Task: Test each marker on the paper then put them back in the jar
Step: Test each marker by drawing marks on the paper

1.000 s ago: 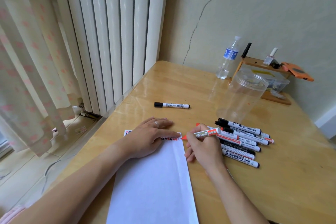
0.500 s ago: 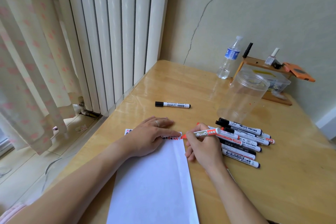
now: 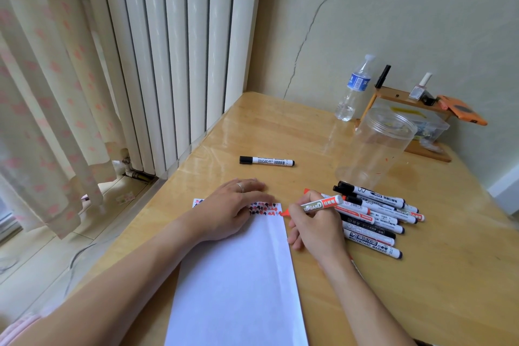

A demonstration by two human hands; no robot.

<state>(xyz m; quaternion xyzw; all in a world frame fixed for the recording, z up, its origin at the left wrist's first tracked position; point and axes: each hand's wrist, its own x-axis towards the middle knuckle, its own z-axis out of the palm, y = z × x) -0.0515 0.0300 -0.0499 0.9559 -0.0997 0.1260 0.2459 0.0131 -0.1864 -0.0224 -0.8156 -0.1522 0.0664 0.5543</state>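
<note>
Wooden table [image 3: 252, 132]: clear plastic jar [image 3: 376, 149] beyond marker pile [image 3: 376, 219]; one black-capped marker [image 3: 266, 161] apart. My left hand [image 3: 233, 211] flat on white paper [image 3: 238, 284]; right hand [image 3: 317, 227] grips red marker [image 3: 314, 206].

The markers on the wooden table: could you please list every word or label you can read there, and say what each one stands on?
"WHITEBOARD MARKER": the nearest white marker with black ends in the pile.
"BOARD", first letters hidden: the red-tipped white marker in the right hand.
"WHITEBOARD MARKER", faint: the lone black-capped white marker.
Too small or blurred: the other pile markers' labels, the clear plastic water bottle's blue label.
</note>
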